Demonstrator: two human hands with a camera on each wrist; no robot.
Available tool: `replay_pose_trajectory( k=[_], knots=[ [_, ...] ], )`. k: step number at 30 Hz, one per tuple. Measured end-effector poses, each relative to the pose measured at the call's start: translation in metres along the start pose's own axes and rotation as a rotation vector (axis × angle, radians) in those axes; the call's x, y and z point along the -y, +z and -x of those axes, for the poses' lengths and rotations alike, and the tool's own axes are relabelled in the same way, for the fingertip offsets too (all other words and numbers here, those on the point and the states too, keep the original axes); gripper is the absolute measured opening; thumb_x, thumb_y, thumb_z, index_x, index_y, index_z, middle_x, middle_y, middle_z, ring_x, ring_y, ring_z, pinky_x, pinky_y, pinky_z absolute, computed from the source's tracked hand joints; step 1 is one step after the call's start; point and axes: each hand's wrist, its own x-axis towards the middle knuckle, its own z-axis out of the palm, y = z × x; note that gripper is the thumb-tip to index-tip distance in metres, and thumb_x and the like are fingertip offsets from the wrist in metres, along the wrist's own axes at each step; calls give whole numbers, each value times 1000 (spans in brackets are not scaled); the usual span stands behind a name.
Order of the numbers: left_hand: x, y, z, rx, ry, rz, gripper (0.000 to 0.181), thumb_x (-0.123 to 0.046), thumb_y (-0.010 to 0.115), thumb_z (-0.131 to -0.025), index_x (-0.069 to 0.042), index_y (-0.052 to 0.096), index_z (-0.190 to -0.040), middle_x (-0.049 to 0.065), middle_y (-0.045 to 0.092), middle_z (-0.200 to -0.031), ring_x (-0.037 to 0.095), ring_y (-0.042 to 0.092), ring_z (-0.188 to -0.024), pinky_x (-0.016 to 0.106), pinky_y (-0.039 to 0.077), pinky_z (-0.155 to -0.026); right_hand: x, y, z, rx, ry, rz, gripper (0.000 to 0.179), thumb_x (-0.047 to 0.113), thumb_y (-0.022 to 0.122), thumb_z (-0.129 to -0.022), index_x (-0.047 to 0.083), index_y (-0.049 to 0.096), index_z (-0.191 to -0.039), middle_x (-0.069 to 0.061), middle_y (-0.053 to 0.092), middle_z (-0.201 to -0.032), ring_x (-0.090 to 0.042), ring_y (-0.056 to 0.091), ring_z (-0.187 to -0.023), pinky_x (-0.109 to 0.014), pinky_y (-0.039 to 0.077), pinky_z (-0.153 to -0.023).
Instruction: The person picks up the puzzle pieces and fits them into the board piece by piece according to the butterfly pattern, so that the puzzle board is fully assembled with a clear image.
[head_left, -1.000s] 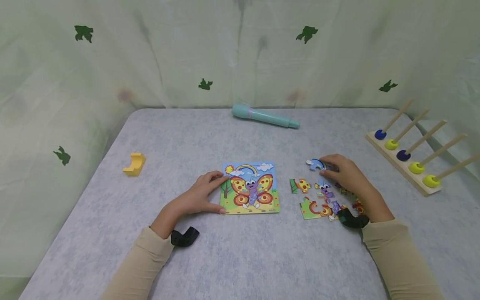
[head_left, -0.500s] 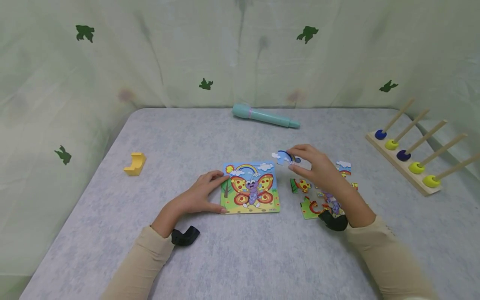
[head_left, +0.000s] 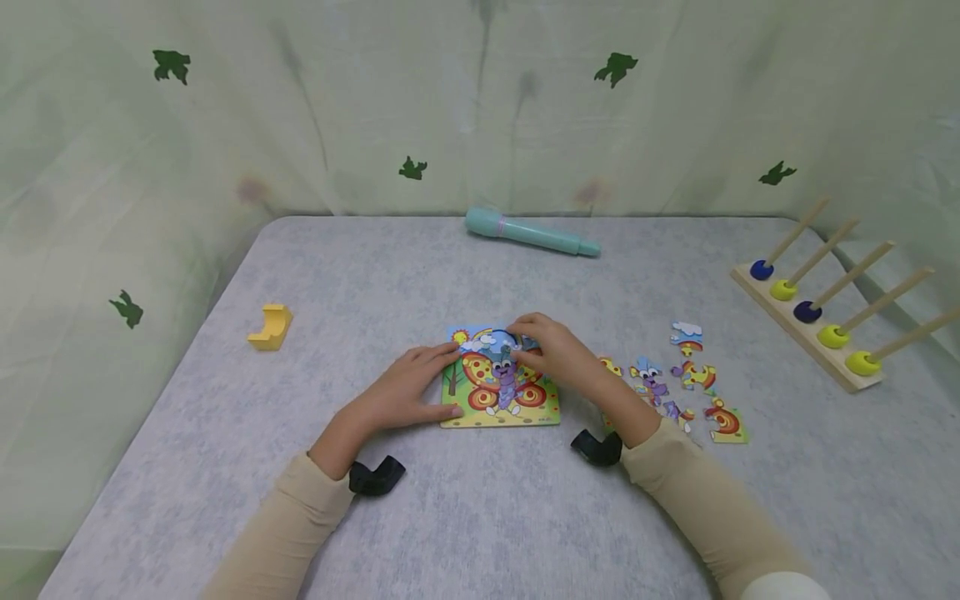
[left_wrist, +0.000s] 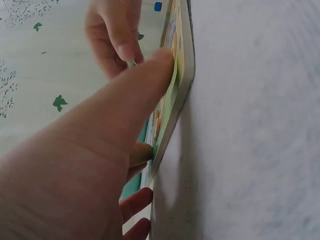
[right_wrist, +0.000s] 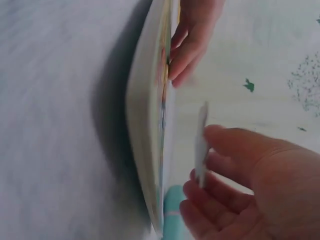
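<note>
Watching someone work on a puzzle across the counter here, a pale grey-blue mottled one (head_left: 465,517). In front of them lies a square, brightly printed butterfly puzzle board (head_left: 506,392) with a pale edge, flat on the counter. The left hand (head_left: 405,390) has no pinch going; its fingers lie along the board's left side, thumb stretched onto the near corner. The right hand (head_left: 558,357) does have a proper grip: thumb and fingers pinch a thin, flat puzzle piece with a white edge (right_wrist: 201,150). It's just above the upper part of the board, with a clear gap under it in the right wrist view.

To the right of the board are the loose printed pieces, scattered, including a purple butterfly-face one (head_left: 651,379). The right forearm hides a few, so I can't count them.

Other stuff around: a teal tapered rod with a pink band (head_left: 532,234) near the back edge, a yellow curved block (head_left: 272,327) off to the left, and a pale wooden peg rack (head_left: 817,342) at the right with blue and yellow beads (head_left: 832,335) at the feet of its pegs. Behind it all hangs a pale green curtain (head_left: 360,100) with dark green bird shapes.
</note>
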Motion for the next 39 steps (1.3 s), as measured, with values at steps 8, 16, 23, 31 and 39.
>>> replay_pose_trajectory(
  k=[8, 16, 23, 31, 39],
  knots=[
    [0, 1, -3, -22, -10, -54, 72, -56, 51, -84, -14, 34, -140, 4, 34, -141, 26, 30, -126, 43, 22, -101, -7, 12, -9, 45, -38, 39, 39, 18, 59, -88, 1, 54, -123, -14, 48, -122, -25, 44, -113, -38, 39, -92],
    [-6, 0, -8, -5, -21, -131, 65, -54, 47, -87, -21, 32, -141, 4, 37, -137, 28, 36, -118, 46, 28, -97, -10, 17, -16, 24, -85, 103, 37, 16, 60, -87, 3, 56, -122, -13, 51, -120, -25, 46, -112, -37, 39, -91],
    [-12, -1, -20, -30, -17, -223, 60, -52, 48, -87, -25, 36, -139, 8, 41, -121, 23, 41, -94, 38, 37, -78, -5, 17, -18, 40, -64, 137, 33, 15, 62, -86, 5, 60, -118, -10, 52, -113, -23, 48, -103, -36, 42, -85],
    [-7, 0, -22, -25, -30, -196, 63, -55, 51, -83, -26, 39, -138, 10, 38, -125, 27, 40, -104, 44, 33, -88, -5, 12, -19, 135, -45, 138, 46, 28, 61, -86, 9, 53, -126, -12, 44, -127, -27, 41, -112, -41, 36, -91],
    [-4, 3, -25, -50, -21, -166, 66, -60, 50, -81, -27, 40, -137, 9, 38, -126, 27, 39, -107, 44, 32, -91, 2, -13, -3, 139, -9, -25, 58, 28, 61, -86, 11, 38, -137, -12, 28, -140, -27, 25, -128, -45, 29, -98]
  ],
)
